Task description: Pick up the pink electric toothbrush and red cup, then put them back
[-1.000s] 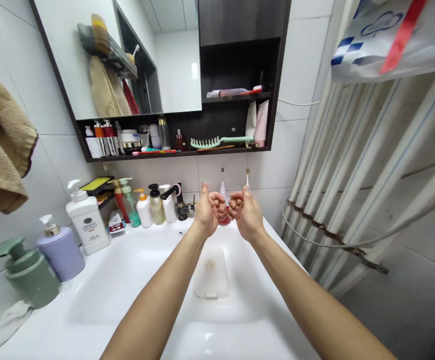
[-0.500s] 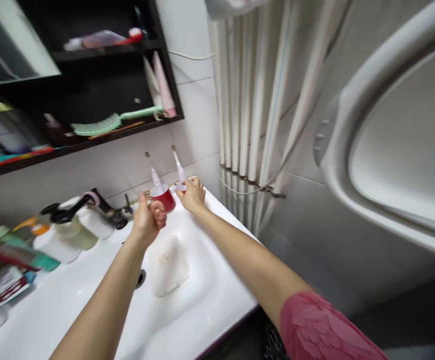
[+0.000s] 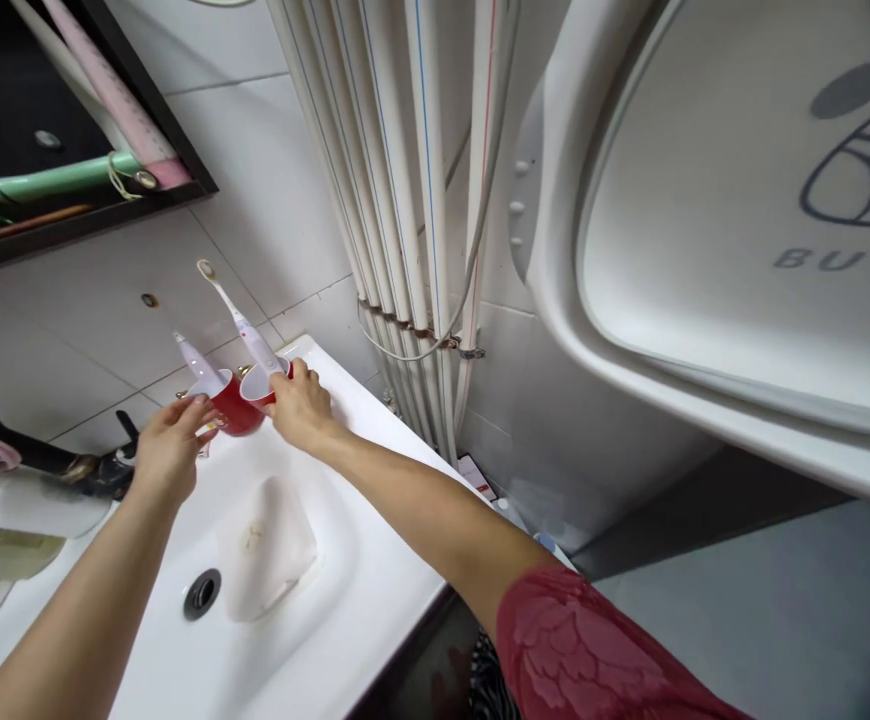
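Right hand (image 3: 300, 405) clamped on right red cup (image 3: 256, 385), lilac electric toothbrush (image 3: 256, 347) tilted inside; left hand (image 3: 169, 440) at left red cup (image 3: 237, 410), thumb and fingers apart, can't tell if gripping, second electric toothbrush (image 3: 199, 364) leaning in that one; cups side by side at back corner of white washbasin (image 3: 356, 585), black faucet (image 3: 45, 453) left of them
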Motion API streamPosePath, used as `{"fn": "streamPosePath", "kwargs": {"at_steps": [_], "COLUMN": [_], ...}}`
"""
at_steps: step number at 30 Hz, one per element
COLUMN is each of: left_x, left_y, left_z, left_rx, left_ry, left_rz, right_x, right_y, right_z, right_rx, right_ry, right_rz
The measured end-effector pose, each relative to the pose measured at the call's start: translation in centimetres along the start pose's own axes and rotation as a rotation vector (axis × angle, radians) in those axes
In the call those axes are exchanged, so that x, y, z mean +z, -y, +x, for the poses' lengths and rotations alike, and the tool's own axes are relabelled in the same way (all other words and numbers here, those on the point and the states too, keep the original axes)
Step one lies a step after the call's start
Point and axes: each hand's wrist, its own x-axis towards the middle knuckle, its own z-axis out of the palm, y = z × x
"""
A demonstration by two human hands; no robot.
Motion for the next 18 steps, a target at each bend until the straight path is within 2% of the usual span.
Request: {"fn": "streamPosePath", "kwargs": {"at_steps": [2,4,6,8,13,18], "left_x": [-0.2,-0.6,-1.3,-2.3,-5.2,-7.9], "left_y": [0.1,0.6,1.4,2.3,3.7,3.8], "left_z": [0.1,0.1,0.0,-0.4,-2.1,-3.2], "left_rx": [0.050,0.071,0.045,-0.015,-0.082,0.016], "left_ry": [0.011,0.073,0.137,0.152,0.053,-0.077], "left_rz": [0.002,0.012,0.056,0.105,0.073,-0.057], "right_x": [-0.4,-0.4,0.0,0.6,2.1,3.5], "right_y": [0.8,1.7,2.4,3.0,3.9,3.9], "right_z": [-1.8,-3.6,-5.1,-6.3,-8.3,-9.6], "right_rx": [-0.077,-0.154,-0.197,-0.212,-0.245,-0.208], "right_ry": [0.032,0.074,0.123,0.178,0.310,0.382], "right_rz": [-0.020,-0.028,-0.016,0.007,0.044,0.063]}}
